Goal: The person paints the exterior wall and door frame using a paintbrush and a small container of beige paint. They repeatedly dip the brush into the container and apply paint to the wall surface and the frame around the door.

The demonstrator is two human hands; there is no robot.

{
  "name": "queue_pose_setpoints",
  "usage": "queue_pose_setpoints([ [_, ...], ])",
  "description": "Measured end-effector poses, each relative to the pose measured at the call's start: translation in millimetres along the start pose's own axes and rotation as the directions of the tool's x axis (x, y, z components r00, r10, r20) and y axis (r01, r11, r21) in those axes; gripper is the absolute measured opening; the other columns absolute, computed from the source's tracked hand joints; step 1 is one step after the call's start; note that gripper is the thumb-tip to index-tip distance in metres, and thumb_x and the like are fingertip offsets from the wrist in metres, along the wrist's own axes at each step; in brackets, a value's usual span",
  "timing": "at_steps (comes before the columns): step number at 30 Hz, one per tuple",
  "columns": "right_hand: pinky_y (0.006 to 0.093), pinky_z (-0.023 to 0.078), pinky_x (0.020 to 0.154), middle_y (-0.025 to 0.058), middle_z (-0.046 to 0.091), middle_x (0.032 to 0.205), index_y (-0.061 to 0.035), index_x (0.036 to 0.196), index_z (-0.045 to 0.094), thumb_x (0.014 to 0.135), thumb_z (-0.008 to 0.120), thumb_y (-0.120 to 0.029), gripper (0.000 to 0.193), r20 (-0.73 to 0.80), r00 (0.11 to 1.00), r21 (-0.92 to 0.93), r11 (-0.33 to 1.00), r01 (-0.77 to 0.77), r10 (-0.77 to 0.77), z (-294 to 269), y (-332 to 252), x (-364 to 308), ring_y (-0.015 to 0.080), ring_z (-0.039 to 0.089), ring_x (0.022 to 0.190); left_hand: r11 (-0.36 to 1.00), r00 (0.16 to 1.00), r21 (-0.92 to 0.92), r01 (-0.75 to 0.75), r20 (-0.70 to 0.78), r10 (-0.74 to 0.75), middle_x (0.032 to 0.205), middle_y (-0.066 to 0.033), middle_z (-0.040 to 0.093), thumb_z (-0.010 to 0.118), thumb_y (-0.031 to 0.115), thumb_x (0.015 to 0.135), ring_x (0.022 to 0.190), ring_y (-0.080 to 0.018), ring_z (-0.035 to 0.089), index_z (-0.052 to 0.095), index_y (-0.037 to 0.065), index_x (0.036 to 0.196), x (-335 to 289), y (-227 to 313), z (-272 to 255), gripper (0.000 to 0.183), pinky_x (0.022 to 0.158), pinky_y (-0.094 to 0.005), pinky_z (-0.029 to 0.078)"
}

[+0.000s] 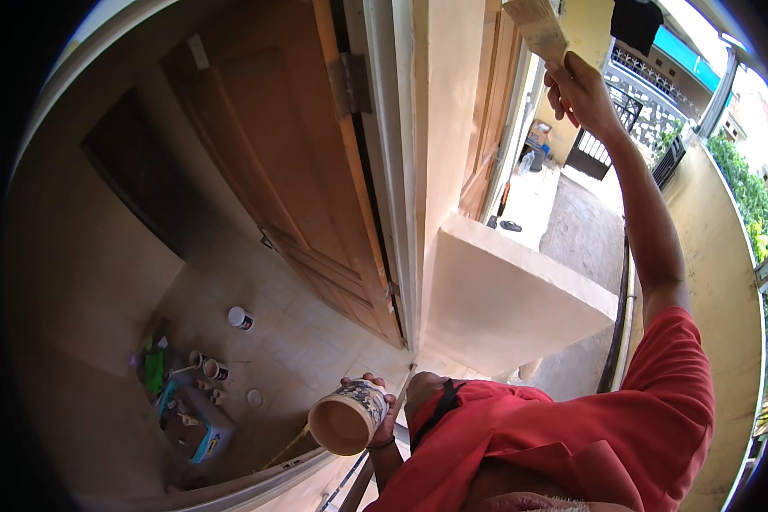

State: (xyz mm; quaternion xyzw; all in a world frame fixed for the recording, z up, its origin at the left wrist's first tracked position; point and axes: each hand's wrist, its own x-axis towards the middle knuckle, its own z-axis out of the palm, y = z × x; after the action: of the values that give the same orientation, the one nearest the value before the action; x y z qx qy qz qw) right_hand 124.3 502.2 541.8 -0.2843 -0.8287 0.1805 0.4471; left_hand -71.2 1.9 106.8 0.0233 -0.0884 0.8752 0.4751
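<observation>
My left hand [387, 429] is wrapped round the side of a paint tub [369, 398], low in front of the doorway. The tub is tilted so that its mouth shows, with a pale cream colour inside. Raised high at the upper right, my right hand [587, 96] is closed on a wide flat paintbrush [538, 27]. The brush lies up by the cream wall edge [442, 111], and its far end is cut off by the picture's top. Whether its bristles touch the wall, I cannot tell.
A brown panelled door [290, 154] stands ajar on the left. On the room floor are a white tub [241, 318], several more tubs and a blue-edged box [198, 431]. A low cream wall [520, 290] juts out ahead. Beyond it runs a walkway with a dark gate [590, 154].
</observation>
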Motion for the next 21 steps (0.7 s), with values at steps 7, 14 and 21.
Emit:
queue_pose_setpoints([
  [7, 0.0333, 0.042, 0.061, 0.0016, 0.055, 0.073, 0.0020, 0.112, 0.067, 0.113, 0.047, -0.049, 0.055, -0.019, 0.999, -0.071, 0.996, -0.051, 0.049, 48, -42, -51, 0.0096, 0.050, 0.066, 1.000, 1.000, 0.001, -0.020, 0.021, 0.020, 0.151, -0.0192, 0.045, 0.066, 0.041, 0.101, 0.142, -0.0382, 0.044, 0.052, 0.027, 0.154, -3, -2, -4, 0.056, 0.104, -0.0610, 0.049],
  [14, 0.0280, 0.042, 0.045, 0.0071, 0.062, 0.075, 0.0071, 0.122, 0.052, 0.106, 0.068, -0.025, 0.039, -0.011, 0.991, 0.415, 0.902, -0.118, 0.135, 97, -77, -59, 0.0109, 0.057, 0.053, 0.999, 0.998, -0.006, -0.052, -0.029, 0.052, 0.146, -0.0200, 0.051, 0.063, 0.049, 0.102, 0.137, -0.0382, 0.049, 0.053, 0.026, 0.150, -1, -7, -2, 0.054, 0.097, -0.0608, 0.052],
  [21, 0.0292, 0.041, 0.042, 0.0076, 0.061, 0.074, 0.0082, 0.121, 0.050, 0.105, 0.070, -0.024, 0.041, -0.046, 0.987, 0.424, 0.897, -0.123, 0.157, 119, -84, -52, 0.0117, 0.055, 0.049, 0.998, 0.996, 0.002, -0.063, -0.057, 0.063, 0.145, -0.0195, 0.052, 0.063, 0.049, 0.102, 0.136, -0.0383, 0.050, 0.054, 0.025, 0.149, -4, -6, -8, 0.053, 0.095, -0.0608, 0.054],
])
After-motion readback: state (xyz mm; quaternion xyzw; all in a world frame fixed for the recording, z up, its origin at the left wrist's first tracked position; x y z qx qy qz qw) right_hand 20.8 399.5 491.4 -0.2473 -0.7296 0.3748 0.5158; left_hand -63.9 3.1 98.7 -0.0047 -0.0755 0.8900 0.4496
